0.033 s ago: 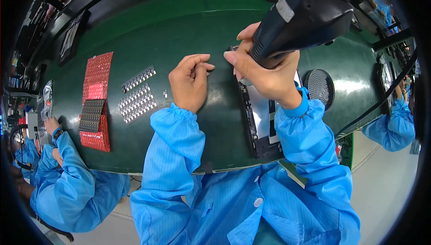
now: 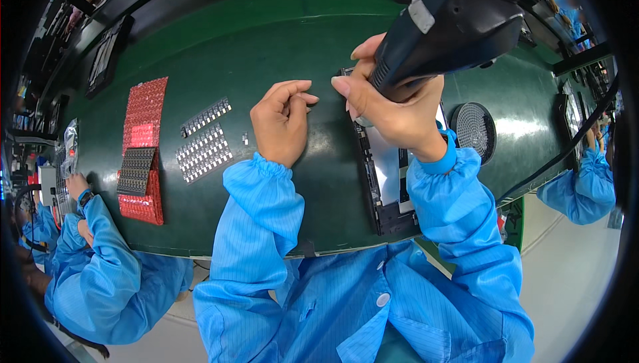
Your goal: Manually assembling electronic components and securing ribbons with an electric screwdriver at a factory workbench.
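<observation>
My right hand [image 2: 403,113] is wrapped round a large black electric screwdriver [image 2: 449,27], its body rising toward the upper right. Below that hand lies a flat black device chassis [image 2: 371,193] with a silver panel [image 2: 386,160], partly covered by my hand and sleeve. My left hand [image 2: 279,123] rests on the green table left of the chassis, fingers curled in toward the thumb. Whatever those fingers hold, if anything, is hidden. Left of it lies a tiny pale part [image 2: 245,138], beside two clear sheets [image 2: 203,153] [image 2: 206,117] bearing rows of small parts.
Red bubble wrap [image 2: 143,113] with a dark sheet of parts [image 2: 136,171] lies farther left. A round dish [image 2: 474,130] sits right of the chassis. A black cable [image 2: 566,149] crosses the right side. Co-workers' blue sleeves [image 2: 100,256] [image 2: 582,186] show at both sides.
</observation>
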`<state>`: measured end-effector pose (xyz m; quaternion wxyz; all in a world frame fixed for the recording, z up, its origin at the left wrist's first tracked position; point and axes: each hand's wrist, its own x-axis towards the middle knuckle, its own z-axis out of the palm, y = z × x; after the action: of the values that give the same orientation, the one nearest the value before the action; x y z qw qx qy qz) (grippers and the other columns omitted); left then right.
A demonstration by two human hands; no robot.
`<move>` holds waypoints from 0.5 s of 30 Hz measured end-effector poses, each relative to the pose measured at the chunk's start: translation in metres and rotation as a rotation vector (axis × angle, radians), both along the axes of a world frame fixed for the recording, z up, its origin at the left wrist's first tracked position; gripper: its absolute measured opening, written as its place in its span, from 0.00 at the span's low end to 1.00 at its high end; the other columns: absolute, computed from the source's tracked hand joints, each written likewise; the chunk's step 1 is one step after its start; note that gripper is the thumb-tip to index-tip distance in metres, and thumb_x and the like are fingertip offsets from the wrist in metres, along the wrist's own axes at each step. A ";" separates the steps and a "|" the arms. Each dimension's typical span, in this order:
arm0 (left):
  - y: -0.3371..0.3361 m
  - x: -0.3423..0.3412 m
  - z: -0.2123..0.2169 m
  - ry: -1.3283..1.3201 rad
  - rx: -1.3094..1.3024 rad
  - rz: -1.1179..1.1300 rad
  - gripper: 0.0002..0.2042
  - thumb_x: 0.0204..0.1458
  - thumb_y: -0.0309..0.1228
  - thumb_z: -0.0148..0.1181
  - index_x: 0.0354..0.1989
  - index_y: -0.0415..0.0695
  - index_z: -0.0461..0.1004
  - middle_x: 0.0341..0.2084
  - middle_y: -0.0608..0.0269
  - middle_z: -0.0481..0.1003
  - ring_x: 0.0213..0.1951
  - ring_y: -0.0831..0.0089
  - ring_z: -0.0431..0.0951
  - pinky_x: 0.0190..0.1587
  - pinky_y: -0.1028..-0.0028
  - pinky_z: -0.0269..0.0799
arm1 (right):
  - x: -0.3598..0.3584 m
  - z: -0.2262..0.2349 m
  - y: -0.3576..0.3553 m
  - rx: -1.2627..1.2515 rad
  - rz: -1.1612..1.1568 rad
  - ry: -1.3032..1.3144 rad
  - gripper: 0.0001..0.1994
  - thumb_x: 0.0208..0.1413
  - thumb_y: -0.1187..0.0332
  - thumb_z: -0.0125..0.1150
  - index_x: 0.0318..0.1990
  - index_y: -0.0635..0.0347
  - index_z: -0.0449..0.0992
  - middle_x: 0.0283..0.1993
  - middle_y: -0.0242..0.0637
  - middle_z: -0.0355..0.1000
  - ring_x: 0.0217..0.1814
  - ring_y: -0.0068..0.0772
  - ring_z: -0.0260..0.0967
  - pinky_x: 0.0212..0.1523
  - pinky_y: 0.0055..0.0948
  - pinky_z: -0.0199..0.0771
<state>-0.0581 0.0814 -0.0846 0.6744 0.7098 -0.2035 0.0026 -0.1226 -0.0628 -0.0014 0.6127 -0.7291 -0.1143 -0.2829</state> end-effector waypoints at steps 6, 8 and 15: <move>-0.002 -0.003 -0.002 -0.034 0.005 0.011 0.10 0.52 0.15 0.48 0.38 0.34 0.75 0.36 0.56 0.76 0.35 0.73 0.79 0.34 0.79 0.75 | -0.002 0.006 -0.002 0.081 -0.004 0.002 0.15 0.45 0.84 0.63 0.41 0.69 0.68 0.19 0.34 0.70 0.18 0.21 0.68 0.19 0.19 0.66; -0.003 -0.005 -0.002 -0.012 -0.028 0.024 0.10 0.52 0.16 0.49 0.40 0.34 0.75 0.38 0.55 0.76 0.36 0.73 0.79 0.35 0.79 0.75 | -0.009 0.015 -0.013 0.116 -0.057 -0.054 0.16 0.45 0.84 0.63 0.43 0.68 0.68 0.19 0.35 0.70 0.18 0.22 0.68 0.20 0.20 0.67; 0.002 -0.098 0.030 -0.627 0.452 -0.284 0.15 0.47 0.24 0.60 0.45 0.37 0.74 0.45 0.51 0.75 0.49 0.58 0.75 0.53 0.62 0.69 | -0.045 0.022 -0.089 -0.047 -0.442 -0.188 0.10 0.46 0.78 0.64 0.37 0.68 0.72 0.17 0.31 0.71 0.18 0.21 0.68 0.26 0.20 0.68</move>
<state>-0.1560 0.0830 -0.0549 0.4006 0.7696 -0.4906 0.0809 -0.1680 -0.1523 0.0209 0.5054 -0.7208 -0.0149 -0.4741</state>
